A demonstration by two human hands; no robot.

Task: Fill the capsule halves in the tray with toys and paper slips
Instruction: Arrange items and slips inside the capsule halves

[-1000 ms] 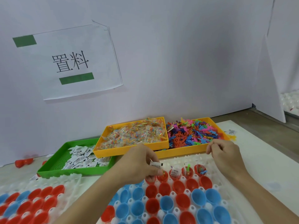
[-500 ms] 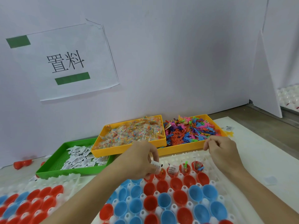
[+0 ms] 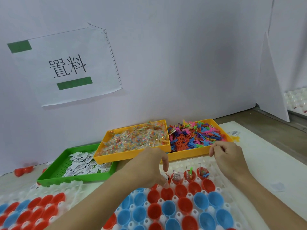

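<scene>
While the wall sign (image 3: 66, 67) reads 置料 (between green bars), both hands (image 3: 147, 165) (image 3: 227, 155) hover loosely curled, grip unclear.

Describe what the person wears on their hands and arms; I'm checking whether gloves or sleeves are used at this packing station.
Nothing is worn. The left hand and right hand are bare, with no gloves, and no rings show on the fingers. Both forearms are uncovered as far as the frame shows: no sleeves, watch or wristband.

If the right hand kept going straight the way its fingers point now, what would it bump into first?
Probably the front wall of the yellow tray of colourful plastic toys. The right hand hovers at that rim, its curled fingers aimed away from the person and slightly left. How high it hovers is unclear.
</scene>
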